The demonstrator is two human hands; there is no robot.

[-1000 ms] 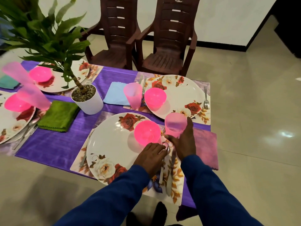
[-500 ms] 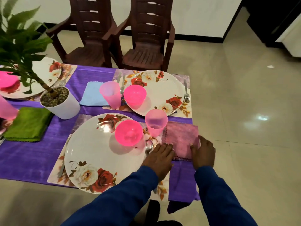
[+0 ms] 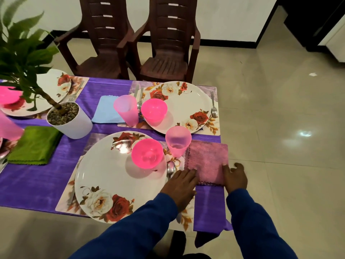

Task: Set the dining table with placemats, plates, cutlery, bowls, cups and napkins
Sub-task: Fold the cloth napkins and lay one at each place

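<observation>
A folded pink napkin (image 3: 207,161) lies at the table's right edge, beside the near pink cup (image 3: 178,141). My left hand (image 3: 181,184) rests flat, fingertips touching the napkin's near left corner. My right hand (image 3: 235,178) holds the near right corner, thumb on top and fingers curled past the table edge. The near floral plate (image 3: 112,174) sits on a placemat (image 3: 64,199) and carries a pink bowl (image 3: 147,153). A spoon (image 3: 170,170) lies between plate and napkin, partly under my left hand.
Across the purple tablecloth (image 3: 37,184) a second setting has a floral plate (image 3: 186,107), pink bowl (image 3: 154,110), pink cup (image 3: 126,110), blue napkin (image 3: 104,111) and fork (image 3: 213,105). A potted plant (image 3: 71,124) and green napkin (image 3: 35,146) stand left. Two brown chairs (image 3: 168,43) stand behind.
My right hand let go of the pink cup and both hands moved to the pink napkin's near corners, where they have stayed for the last half second. My view shifted left.
</observation>
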